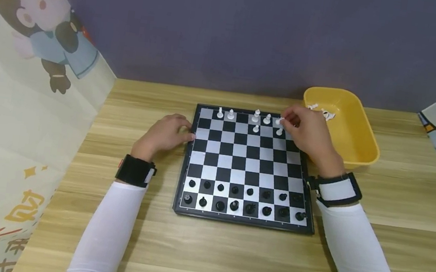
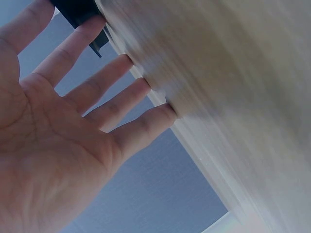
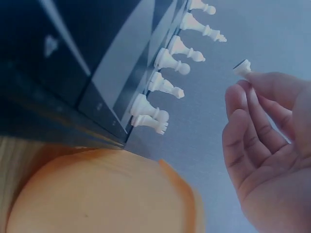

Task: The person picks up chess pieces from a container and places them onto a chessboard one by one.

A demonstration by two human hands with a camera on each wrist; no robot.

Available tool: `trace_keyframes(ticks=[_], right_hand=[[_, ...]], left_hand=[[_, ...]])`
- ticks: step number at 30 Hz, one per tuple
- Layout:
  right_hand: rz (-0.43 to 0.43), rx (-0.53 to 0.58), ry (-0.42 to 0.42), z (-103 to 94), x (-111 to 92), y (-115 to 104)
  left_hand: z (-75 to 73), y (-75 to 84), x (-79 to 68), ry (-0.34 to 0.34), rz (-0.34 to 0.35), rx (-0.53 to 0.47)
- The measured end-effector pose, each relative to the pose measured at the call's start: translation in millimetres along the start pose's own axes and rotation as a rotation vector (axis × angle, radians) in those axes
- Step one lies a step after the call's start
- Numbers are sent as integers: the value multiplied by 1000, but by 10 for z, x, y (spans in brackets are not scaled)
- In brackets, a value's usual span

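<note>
My right hand (image 1: 307, 128) is over the far right part of the chessboard (image 1: 230, 220). In the right wrist view, its thumb and fingers pinch a white chess piece (image 3: 242, 68), base showing and most of it hidden by the fingers. Several white chess pieces, among them a king (image 3: 197, 25), stand on the board's far rows. My left hand (image 1: 165, 133) rests at the board's left edge, thumb at the rim; the left wrist view shows its fingers (image 2: 109, 85) spread with fingertips on the table. Black chess pieces (image 1: 234, 205) fill the two near rows.
A yellow bin (image 1: 360, 141) stands right beside the board's far right corner, with several white pieces (image 1: 328, 115) inside. The wood-grain table (image 1: 226, 261) meets a dark blue panel (image 1: 215, 30) behind. A printed cloth (image 1: 16, 128) hangs at the left.
</note>
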State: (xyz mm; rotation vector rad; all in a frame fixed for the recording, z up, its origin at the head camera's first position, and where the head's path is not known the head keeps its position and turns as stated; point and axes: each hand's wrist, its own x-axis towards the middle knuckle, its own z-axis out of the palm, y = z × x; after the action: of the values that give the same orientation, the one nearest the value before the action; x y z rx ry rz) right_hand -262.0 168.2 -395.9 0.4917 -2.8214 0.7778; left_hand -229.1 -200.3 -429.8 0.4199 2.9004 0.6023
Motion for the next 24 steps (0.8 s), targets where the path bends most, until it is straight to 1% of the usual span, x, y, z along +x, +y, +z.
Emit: trace_keyframes(ticks=[9, 18, 24], right_hand=[[-68, -23, -27, 83, 42, 59], [-115, -109, -74, 114, 53, 8], [-130, -133, -84, 132, 42, -11]], left_hand=[[1, 1, 6, 0, 2, 2], [6, -6, -2, 7, -2, 2], [10, -22, 12, 6, 1, 0]])
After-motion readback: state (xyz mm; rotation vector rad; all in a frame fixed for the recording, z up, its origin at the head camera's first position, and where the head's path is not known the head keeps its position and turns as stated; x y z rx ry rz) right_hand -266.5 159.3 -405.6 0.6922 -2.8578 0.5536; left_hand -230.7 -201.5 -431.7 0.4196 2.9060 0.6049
